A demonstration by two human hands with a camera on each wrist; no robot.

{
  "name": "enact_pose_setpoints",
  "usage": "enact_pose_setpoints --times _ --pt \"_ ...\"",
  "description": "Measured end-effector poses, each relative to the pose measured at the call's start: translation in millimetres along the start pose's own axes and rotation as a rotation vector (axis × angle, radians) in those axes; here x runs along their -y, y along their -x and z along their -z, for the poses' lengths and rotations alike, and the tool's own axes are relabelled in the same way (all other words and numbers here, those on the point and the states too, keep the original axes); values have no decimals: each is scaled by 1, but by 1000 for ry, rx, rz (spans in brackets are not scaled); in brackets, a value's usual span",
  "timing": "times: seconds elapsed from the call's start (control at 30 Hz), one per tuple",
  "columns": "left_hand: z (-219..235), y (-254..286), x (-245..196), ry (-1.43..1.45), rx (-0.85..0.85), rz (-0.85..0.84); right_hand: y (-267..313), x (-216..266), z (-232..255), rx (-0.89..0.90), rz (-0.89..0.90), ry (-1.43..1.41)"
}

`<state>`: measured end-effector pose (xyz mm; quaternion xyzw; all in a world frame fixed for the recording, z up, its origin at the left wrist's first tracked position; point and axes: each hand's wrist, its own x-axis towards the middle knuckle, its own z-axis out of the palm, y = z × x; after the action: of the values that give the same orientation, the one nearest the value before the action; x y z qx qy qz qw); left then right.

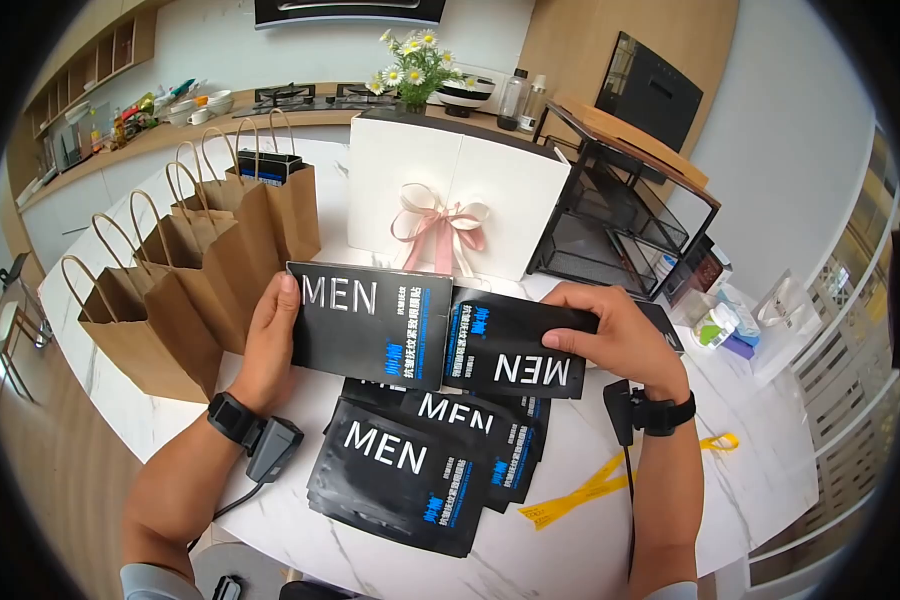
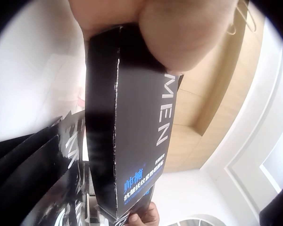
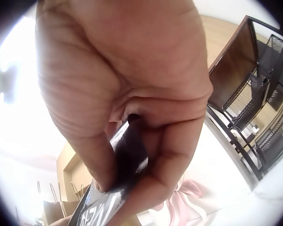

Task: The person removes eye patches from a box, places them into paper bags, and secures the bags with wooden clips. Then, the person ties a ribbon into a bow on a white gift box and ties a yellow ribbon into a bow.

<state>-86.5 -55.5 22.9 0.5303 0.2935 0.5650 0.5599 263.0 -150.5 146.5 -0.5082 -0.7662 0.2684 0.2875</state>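
Table point(image 1: 760, 440) is crowded, so clearance is the main risk. White gift box point(image 1: 460, 160) stands just behind the work; a forward push could crush its bow point(image 1: 442, 222). Paper bags point(image 1: 210, 265) stand in a row beside the left hand point(image 1: 267, 340); a wide swing could topple one. Pile of packets point(image 1: 400, 480) lies loose below both hands; looks slick, so a brush probably fans it out. Left hand clamps the black carton point(image 1: 365, 325) by its left end, thumb on the front; over-squeezing could bow the walls. Right hand point(image 1: 615, 330) pinches a black packet point(image 1: 515, 345), print upside down versus the carton's, at the carton's right end; can't tell if any is inside. Skewed contact there likely creases it. Yellow ribbon point(image 1: 585, 492) could snag on the right forearm point(image 1: 665, 500).
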Motion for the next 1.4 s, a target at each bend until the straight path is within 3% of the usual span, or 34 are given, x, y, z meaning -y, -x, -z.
enact_pose_setpoints --times 0.3,0.37,0.4,0.47,0.5,0.53,0.6,0.67,0.77,0.87,0.9,1.0,1.13,1.27,1.33,1.4 --pt "-1 0 1 -65 41 -23 -12 14 -37 -40 75 154" --pt "-6 2 -2 -74 20 -37 -14 17 -49 -220 191 564" --pt "-4 2 -2 -76 21 -34 -15 18 -54 -221 188 561" --pt "-2 0 0 -78 9 -37 -15 20 -59 -281 76 414" --pt "0 -2 2 -64 10 -34 -13 27 -57 -222 -26 190" --pt "2 -3 4 -62 8 -40 -13 25 -58 -221 -21 194" --pt "6 -4 9 -35 -32 -35 -14 9 -63 -180 -64 -353" --pt "6 -4 8 -47 -32 -35 -18 5 -68 -175 -22 -329" --pt "-1 -1 5 -127 -28 -46 -27 10 -79 -12 -45 -383" --pt "0 0 2 -155 1 -49 -28 26 -86 -15 -127 -385" --pt "0 1 3 -114 21 -44 -28 37 -88 -134 -91 -383" --pt "-3 2 1 -26 -2 2 -39 19 -85 -227 -91 -263" --pt "-5 0 7 -125 -55 -69 -49 11 -87 -222 -162 -472" --pt "2 -1 8 -202 -46 -109 -60 15 -87 -237 -107 -598" --pt "-2 0 3 -126 -82 -55 -56 19 -94 -224 -125 -558" --pt "2 -2 5 -103 -91 -68 -49 22 -101 -107 -75 -301"
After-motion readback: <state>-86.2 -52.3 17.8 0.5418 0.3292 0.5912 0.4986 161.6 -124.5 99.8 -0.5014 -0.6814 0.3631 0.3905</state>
